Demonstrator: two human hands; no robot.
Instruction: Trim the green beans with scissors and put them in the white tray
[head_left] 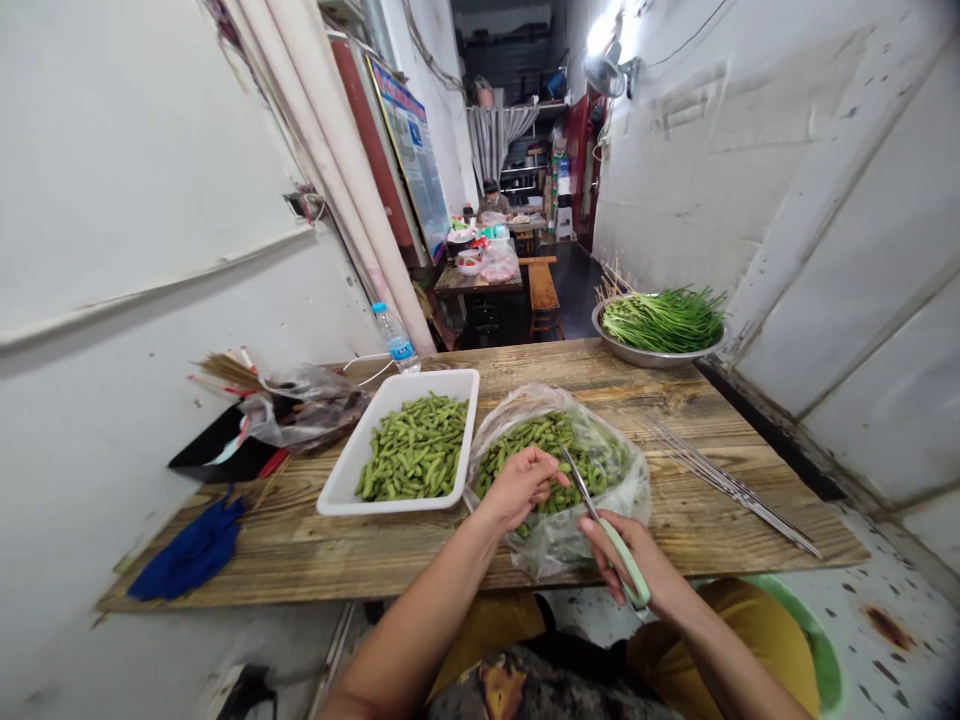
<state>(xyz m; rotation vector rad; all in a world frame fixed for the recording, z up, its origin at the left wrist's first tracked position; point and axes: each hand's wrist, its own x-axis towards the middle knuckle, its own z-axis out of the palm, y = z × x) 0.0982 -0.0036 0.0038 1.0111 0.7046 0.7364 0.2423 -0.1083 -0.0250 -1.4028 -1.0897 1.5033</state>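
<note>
My right hand (626, 555) is closed around a pair of scissors (622, 560) with pale green handles, blades pointing up and to the left. Beside the blade tips, my left hand (525, 485) has its fingers curled in a pinch; whatever they hold is too small to make out. Both hands are over a clear plastic bag (634, 490), opened wide and filled with green edamame pods (544, 430). Left of the bag, a white plastic tray (470, 420) holds more edamame pods (420, 440).
Metal skewers (739, 485) lie at right, below a steel bowl (660, 358) of green stalks (667, 318). A water bottle (397, 340), black box (214, 440) with sticks and blue cloth (191, 545) are leftward. Farther back, a person (493, 200) sits at another table.
</note>
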